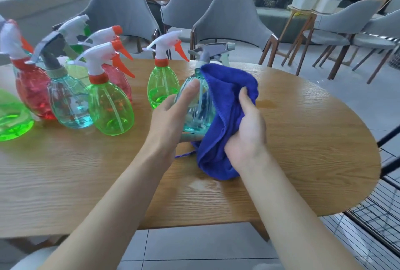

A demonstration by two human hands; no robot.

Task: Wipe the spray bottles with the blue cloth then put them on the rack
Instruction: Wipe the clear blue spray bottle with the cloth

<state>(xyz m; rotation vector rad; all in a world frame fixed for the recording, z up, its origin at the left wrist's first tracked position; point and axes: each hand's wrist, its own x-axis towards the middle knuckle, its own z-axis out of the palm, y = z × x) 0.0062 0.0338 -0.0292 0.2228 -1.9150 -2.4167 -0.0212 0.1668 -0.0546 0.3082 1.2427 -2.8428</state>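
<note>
A clear teal spray bottle with a grey trigger head stands near the middle of the wooden table. My left hand grips its left side, thumb on the front. My right hand holds the blue cloth, which is draped over the bottle's right side and hangs down to the table. Several other spray bottles stand to the left: a green one just behind, another green one, a teal one and a red one.
A black wire rack stands low at the right, beside the table's edge. Grey chairs line the far side of the table. Part of a green bottle shows at the left edge. Wet patches mark the tabletop.
</note>
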